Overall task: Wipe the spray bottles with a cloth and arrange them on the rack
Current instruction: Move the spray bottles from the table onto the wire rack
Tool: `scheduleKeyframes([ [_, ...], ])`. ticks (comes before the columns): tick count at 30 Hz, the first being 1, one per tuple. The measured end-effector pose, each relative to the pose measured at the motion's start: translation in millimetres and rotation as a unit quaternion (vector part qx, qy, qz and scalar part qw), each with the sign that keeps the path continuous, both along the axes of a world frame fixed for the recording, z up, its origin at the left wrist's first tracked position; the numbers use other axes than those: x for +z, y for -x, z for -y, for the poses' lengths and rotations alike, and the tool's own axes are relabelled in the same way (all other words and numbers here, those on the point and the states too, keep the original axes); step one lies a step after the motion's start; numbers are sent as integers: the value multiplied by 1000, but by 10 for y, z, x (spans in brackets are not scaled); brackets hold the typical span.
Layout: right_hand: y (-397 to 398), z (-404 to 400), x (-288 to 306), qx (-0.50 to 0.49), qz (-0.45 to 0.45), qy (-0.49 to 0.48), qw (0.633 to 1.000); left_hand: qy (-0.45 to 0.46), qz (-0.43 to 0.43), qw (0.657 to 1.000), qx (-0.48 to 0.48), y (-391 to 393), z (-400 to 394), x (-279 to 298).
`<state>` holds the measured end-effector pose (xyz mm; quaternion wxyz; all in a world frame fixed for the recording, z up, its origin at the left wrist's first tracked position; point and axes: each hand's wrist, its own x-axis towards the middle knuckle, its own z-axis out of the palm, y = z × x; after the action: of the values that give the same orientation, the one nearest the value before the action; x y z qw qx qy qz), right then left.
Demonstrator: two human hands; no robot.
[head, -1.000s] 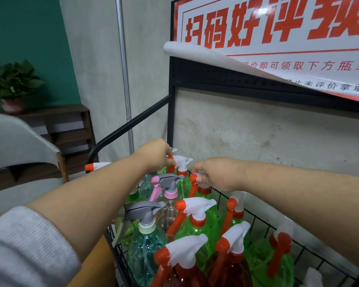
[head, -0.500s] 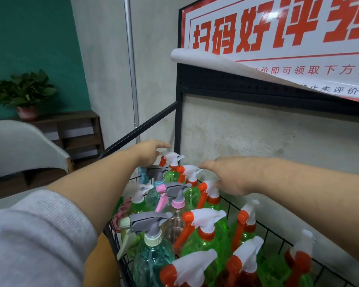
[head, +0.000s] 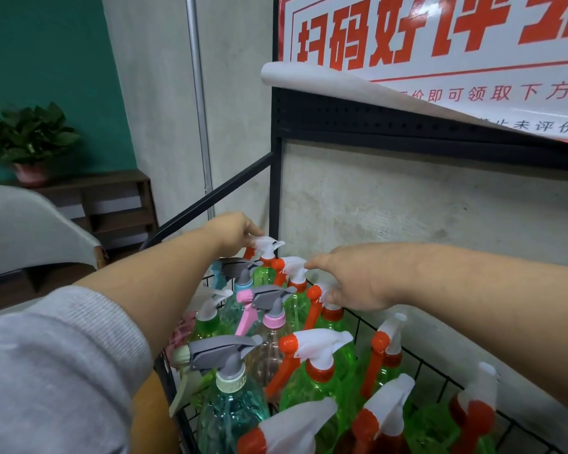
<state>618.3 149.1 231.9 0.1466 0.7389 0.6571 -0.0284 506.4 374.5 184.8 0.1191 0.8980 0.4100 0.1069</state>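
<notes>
A: Left hand (head: 233,232) is at the far corner of the rack (head: 407,342), fingertips pinching a white sprayer head (head: 268,245).

B: Right hand (head: 351,280) just beside it, fingers relaxed and spread, touching a sprayer (head: 322,291) under the palm. Bottles (head: 312,371) crowd below both wrists.
</notes>
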Motion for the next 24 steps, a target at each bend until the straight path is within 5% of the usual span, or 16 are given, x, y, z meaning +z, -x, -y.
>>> scheduleKeyframes([
  [15, 93, 55, 35, -7, -5, 37, 999, -2, -16, 1000, -19, 91, 39, 2],
  [21, 121, 67, 46, 5, 16, 63, 998, -15, 82, 993, -79, 97, 440, 162],
  [24, 133, 66, 59, 9, 23, 70, 997, -7, 26, 993, -119, 26, 663, 203],
])
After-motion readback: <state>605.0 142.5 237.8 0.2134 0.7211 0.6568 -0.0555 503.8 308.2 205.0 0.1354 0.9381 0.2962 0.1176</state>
